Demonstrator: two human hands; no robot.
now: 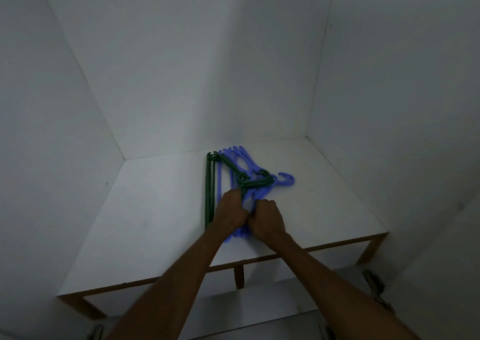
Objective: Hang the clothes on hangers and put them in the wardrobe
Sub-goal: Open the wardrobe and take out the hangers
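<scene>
Left arm: bare, reaching from the near edge up and toward the far middle, forearm straight.
Left hand [232,209]: fingers curled under, knuckles up, gripping the hangers [233,176].
Right arm: bare, entering from the near right, angled far and left.
Right hand [267,218]: fist-like, fingers curled down onto the hangers, touching the left hand's side.

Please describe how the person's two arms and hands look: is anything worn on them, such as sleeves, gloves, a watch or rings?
Both forearms are bare as far as the picture shows; no sleeve edge is in view. The left hand and the right hand wear no gloves. No watch or bracelet shows on either wrist. The light is dim, so small rings cannot be ruled out.
</scene>
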